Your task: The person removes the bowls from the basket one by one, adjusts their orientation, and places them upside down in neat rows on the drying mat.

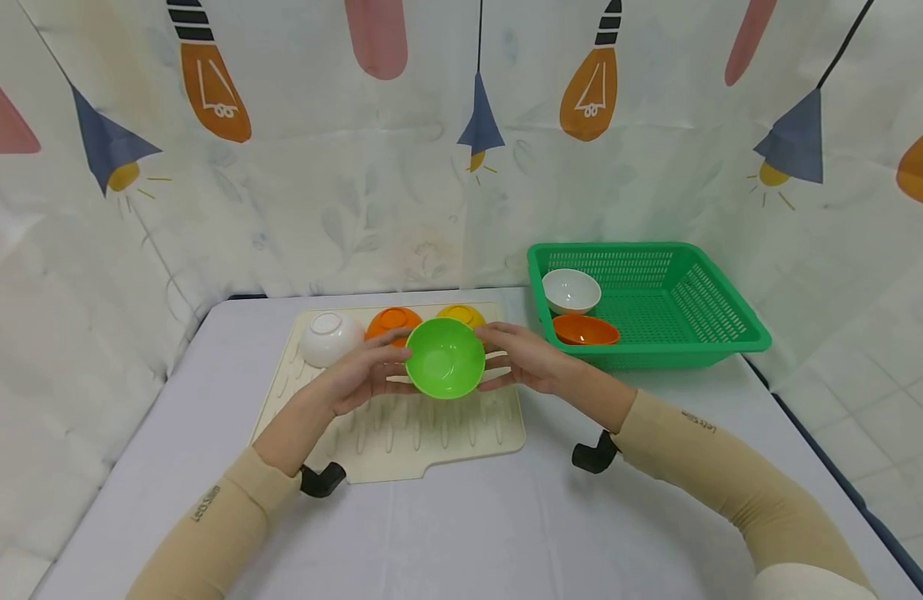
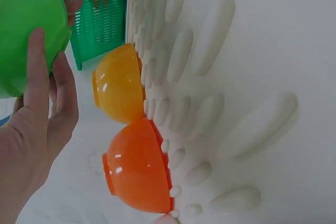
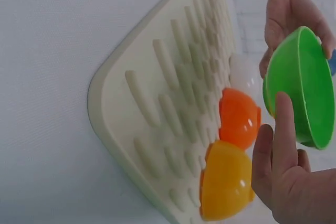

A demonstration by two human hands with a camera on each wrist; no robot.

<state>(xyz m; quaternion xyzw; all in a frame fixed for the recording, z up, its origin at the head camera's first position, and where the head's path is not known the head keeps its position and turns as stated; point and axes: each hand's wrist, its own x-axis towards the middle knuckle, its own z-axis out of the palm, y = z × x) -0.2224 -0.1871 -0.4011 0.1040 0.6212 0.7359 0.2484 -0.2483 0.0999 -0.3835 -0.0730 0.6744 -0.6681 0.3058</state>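
Note:
Both hands hold a green bowl (image 1: 446, 358) between them, raised over a cream ridged drying mat (image 1: 461, 437). Its inside faces the head camera. My left hand (image 1: 362, 372) grips the left side, thumb by the rim and fingers against the outer wall. On the opposite side my right hand (image 1: 527, 360) holds the bowl, fingers spread along its outside. Behind it, upside down along the mat's far edge, are a white bowl (image 1: 330, 339), an orange bowl (image 1: 392, 320) and a yellow bowl (image 1: 461, 314). The green bowl partly hides the yellow one in the head view.
At the back right stands a green plastic basket (image 1: 701, 321) with slotted walls. Inside, on its left side, sit an upright white bowl (image 1: 571, 291) and an orange bowl (image 1: 586, 330). A white cloth covers the table (image 1: 491, 533), and a printed curtain (image 1: 401, 183) hangs behind.

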